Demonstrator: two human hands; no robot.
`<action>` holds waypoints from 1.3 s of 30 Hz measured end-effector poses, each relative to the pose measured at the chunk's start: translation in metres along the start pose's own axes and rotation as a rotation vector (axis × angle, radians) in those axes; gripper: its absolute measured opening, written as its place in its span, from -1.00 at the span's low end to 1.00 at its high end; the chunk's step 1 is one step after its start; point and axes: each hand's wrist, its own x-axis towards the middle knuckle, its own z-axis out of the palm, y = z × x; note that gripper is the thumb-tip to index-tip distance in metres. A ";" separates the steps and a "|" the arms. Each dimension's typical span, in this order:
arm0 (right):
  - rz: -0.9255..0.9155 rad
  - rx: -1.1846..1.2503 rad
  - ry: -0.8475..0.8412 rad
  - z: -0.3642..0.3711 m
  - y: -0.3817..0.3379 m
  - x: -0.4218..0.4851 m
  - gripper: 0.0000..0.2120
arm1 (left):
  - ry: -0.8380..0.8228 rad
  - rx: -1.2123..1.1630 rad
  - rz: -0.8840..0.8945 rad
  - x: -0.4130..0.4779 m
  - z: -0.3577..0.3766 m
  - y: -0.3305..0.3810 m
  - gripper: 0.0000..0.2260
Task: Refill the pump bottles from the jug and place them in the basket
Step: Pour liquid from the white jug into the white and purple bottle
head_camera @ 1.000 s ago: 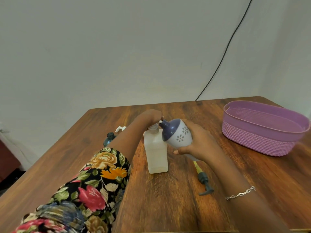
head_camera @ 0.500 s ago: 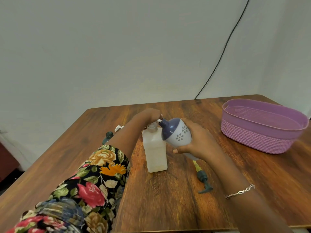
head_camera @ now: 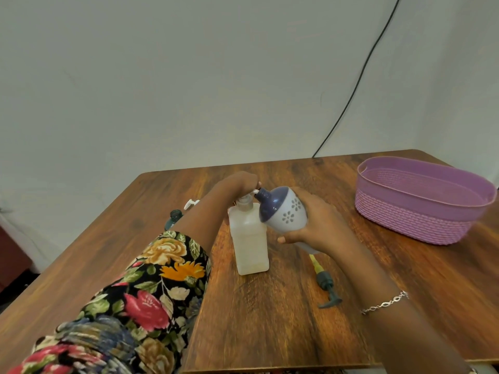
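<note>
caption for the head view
Left hand on the pump of the translucent bottle, right hand tilting a navy-topped bottle to its nozzle.

Domestic room, probably a home: a wood-grain table (head_camera: 270,319) is standing in a corner of bare pale walls (head_camera: 189,90), a black cable (head_camera: 351,98) is hanging down one wall, and a purple basket (head_camera: 405,228) and a household pump bottle (head_camera: 249,244) are sitting on the tabletop.

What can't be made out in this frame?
All head view:
- Dark bottle: mostly behind the left forearm; fill level unseen.
- White bottle: base covered by the right hand.
- Flow from the jug spout: too small.
- Basket floor: hidden by its near wall.
</note>
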 end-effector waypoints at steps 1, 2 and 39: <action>0.000 -0.001 -0.001 0.000 0.000 0.000 -0.19 | -0.009 0.014 0.002 0.000 0.000 0.000 -0.68; -0.003 0.001 -0.001 0.000 0.000 0.000 -0.19 | -0.023 0.030 -0.002 0.000 -0.002 -0.001 -0.69; -0.015 0.013 -0.003 -0.005 0.008 -0.002 -0.19 | -0.045 -0.200 -0.135 0.006 0.003 0.000 -0.65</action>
